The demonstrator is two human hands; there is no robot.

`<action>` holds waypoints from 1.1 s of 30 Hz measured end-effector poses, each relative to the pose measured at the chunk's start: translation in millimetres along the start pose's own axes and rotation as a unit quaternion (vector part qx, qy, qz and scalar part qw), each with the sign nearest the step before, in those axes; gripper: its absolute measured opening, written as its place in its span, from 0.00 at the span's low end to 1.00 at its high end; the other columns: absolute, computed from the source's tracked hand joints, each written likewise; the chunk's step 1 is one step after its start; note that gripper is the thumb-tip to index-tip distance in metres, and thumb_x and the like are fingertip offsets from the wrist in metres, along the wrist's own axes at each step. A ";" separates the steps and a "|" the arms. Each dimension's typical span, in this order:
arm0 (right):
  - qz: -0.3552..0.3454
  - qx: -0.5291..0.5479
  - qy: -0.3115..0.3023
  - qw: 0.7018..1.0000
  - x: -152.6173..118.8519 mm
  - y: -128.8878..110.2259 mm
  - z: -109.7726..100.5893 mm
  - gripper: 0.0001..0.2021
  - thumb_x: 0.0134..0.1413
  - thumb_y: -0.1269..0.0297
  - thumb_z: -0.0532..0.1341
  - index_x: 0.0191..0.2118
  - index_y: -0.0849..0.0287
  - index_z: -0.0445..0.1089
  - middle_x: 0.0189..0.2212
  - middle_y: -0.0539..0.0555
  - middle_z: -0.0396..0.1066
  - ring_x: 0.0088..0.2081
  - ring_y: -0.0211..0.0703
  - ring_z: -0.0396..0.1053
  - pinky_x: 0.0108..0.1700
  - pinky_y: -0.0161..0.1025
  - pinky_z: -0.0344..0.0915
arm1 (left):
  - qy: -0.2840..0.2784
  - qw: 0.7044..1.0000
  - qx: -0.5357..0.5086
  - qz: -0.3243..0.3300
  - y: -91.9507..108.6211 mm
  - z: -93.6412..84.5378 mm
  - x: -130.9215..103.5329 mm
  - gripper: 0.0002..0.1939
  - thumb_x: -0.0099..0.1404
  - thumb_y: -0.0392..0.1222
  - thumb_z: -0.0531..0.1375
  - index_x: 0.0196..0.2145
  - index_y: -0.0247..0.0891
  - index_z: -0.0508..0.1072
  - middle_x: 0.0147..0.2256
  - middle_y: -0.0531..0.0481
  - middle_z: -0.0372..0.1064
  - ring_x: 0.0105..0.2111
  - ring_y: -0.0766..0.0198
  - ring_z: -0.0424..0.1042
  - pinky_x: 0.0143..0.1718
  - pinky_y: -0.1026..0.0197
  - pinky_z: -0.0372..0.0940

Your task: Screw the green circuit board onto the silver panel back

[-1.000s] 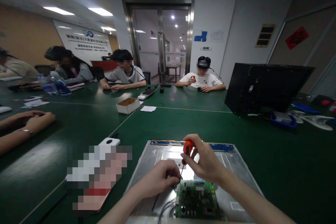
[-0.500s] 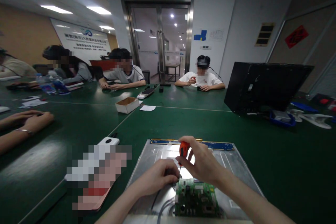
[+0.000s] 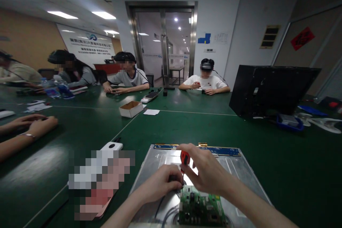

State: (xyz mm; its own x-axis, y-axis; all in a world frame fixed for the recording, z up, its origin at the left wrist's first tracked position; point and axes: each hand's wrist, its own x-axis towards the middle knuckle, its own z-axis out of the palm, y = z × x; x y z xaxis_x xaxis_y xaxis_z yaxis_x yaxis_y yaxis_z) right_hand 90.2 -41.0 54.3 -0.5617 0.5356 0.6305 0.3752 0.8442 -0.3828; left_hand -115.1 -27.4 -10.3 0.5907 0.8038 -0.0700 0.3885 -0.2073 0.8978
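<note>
Clasping a red-and-black-handled screwdriver (image 3: 185,158) in the tightly closed right grip (image 3: 204,169), pointing steeply down near the far left corner of the green rectangular circuit board (image 3: 200,205) on the silvery metal panel (image 3: 153,160); curling the left grip (image 3: 162,181) beside the tip, cannot tell whether empty.

Shows bare left hand (image 3: 163,182) at lower centre, bare right hand (image 3: 205,169) just right of it. Has slender fingers (image 3: 192,150), some partly hidden. Has slim forearms (image 3: 252,200), bare down to the lower frame edge, narrowing toward bare wrists (image 3: 228,182).
</note>
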 end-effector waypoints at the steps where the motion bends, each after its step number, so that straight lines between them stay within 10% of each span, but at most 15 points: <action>1: 0.000 0.001 0.003 1.000 0.0 0.1 0.6 0.17 0.62 0.71 0.54 0.56 0.59 0.59 0.37 0.55 0.72 0.31 0.41 0.67 0.30 0.36 0.66 | 0.000 1.000 -0.004 -0.001 0.5 0.1 0.0 0.07 0.56 0.35 0.61 0.33 0.35 0.76 0.33 0.51 0.74 0.34 0.60 0.72 0.37 0.61 0.63; 33: 0.020 -0.031 0.051 0.998 1.0 5.7 -3.8 0.10 0.67 0.62 0.57 0.49 0.55 0.56 0.28 0.46 0.70 0.23 0.36 0.65 0.25 0.33 0.60 | 0.006 0.999 0.039 -0.017 14.3 -2.9 -2.3 0.04 0.57 0.36 0.63 0.32 0.37 0.77 0.31 0.54 0.71 0.31 0.64 0.67 0.36 0.63 0.62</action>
State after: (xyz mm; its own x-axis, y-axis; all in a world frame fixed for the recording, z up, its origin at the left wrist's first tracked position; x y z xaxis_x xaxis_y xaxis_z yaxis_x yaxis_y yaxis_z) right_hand 94.7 -35.8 55.3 -0.4689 0.5618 0.6816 0.4424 0.8173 -0.3693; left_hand -113.0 -30.6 4.0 0.5678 0.8178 -0.0938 0.4627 -0.2228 0.8581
